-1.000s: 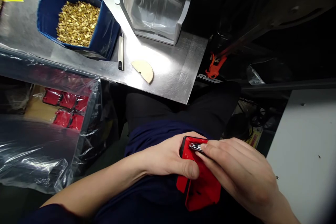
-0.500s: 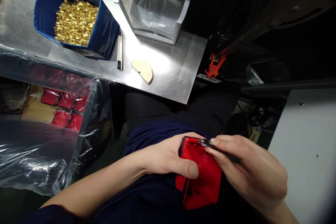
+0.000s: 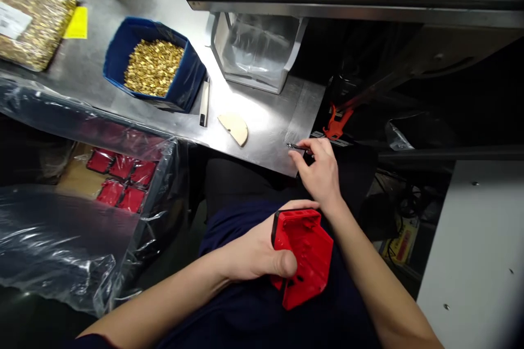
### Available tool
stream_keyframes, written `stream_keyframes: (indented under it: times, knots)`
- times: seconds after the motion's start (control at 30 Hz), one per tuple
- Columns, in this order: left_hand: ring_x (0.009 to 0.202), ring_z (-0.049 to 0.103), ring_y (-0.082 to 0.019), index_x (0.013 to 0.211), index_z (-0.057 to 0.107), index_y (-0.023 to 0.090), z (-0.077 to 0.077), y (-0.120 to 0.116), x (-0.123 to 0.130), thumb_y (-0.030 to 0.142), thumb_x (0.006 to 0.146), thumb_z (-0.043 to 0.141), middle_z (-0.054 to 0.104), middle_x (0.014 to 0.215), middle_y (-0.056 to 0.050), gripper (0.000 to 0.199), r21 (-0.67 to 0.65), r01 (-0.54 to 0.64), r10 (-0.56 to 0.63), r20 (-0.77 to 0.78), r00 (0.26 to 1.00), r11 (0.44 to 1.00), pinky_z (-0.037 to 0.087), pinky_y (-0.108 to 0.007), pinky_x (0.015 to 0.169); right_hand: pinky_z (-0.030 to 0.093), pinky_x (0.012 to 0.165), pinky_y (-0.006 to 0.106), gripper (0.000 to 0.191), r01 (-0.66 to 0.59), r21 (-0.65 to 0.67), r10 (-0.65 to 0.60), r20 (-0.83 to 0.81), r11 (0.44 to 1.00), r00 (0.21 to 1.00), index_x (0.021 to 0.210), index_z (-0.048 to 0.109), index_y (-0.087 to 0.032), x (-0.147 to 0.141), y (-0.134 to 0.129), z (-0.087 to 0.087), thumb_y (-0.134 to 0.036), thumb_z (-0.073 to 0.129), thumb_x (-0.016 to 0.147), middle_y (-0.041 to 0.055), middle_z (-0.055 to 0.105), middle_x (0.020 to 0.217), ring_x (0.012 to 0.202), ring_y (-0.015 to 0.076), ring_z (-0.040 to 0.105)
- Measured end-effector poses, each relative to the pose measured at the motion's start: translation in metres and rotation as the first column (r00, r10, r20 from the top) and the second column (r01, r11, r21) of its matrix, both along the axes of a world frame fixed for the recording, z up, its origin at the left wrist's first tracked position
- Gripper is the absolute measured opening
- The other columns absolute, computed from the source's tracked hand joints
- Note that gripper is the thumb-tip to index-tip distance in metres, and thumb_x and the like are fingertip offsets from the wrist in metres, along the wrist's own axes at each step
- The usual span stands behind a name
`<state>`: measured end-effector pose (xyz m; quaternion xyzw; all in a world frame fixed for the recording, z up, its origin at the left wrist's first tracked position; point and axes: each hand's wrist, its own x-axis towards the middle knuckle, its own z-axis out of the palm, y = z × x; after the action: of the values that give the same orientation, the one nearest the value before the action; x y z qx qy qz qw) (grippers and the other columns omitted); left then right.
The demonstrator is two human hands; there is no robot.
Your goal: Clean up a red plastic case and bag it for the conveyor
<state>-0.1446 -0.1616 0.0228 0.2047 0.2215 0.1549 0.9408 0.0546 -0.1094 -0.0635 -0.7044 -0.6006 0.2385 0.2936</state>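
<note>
Metal table: biggest thing, all places given from it. Crate, plastic-lined, just beside its near edge at left, red parts inside. Grey bin on the table toward the right end, clear plastic in it. Blue bin on the table, mid-left, heap of gold bits inside. Red case off the table's near edge, over the lap, hollow side showing. Step looks like tool handling with the case parked in one hand; pick-up or set-down, can't tell which. Next move seems to call for a fine pinch, case kept steady. Left hand: clamped on case, thumb over its wall, fingers behind, mostly hidden. Right hand: by the table's near right corner, thumb and index nearly together on small tool, other fingers bent. Tool is dark, shiny-tipped; table contact unclear.
</note>
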Motion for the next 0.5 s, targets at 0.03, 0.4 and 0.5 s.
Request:
stream_keyframes:
  times: [0.03,0.4,0.5]
  knots:
    - [0.122,0.059,-0.031,0.158,0.028,0.027,0.003,0.002,-0.002,0.071,0.071,0.082,0.061,0.130,-0.014,0.112,0.057,-0.021,0.024,-0.053,0.998,0.998,0.044,-0.045,0.106,0.050,0.098,0.038,0.023,-0.017,0.040,0.015,0.041,0.999,0.999,0.109,0.067,-0.022,-0.010,0.014,-0.008,-0.042,0.066,0.097,0.0086,0.064,0.111,0.105,0.0249,0.062]
    - [0.112,0.060,-0.028,0.149,0.034,0.026,0.005,0.004,-0.015,0.057,0.086,0.075,0.059,0.124,-0.011,0.081,0.447,0.093,0.191,-0.549,0.814,0.890,0.047,-0.048,0.103,0.048,0.095,0.039,0.035,-0.064,0.016,0.065,-0.025,0.998,0.998,0.121,0.062,-0.021,-0.014,0.029,-0.014,-0.046,0.066,0.096,0.0116,0.059,0.120,0.109,0.0277,0.060]
    - [0.121,0.057,-0.030,0.145,0.039,0.026,0.002,0.006,-0.012,0.056,0.089,0.071,0.055,0.135,-0.013,0.071,0.486,0.110,0.260,-0.630,0.732,0.867,0.044,-0.049,0.108,0.048,0.079,0.032,0.026,-0.175,-0.097,0.135,-0.329,0.980,0.935,0.095,0.067,-0.024,0.008,-0.015,0.028,-0.044,0.054,0.105,0.0030,0.063,0.091,0.084,0.0199,0.061]
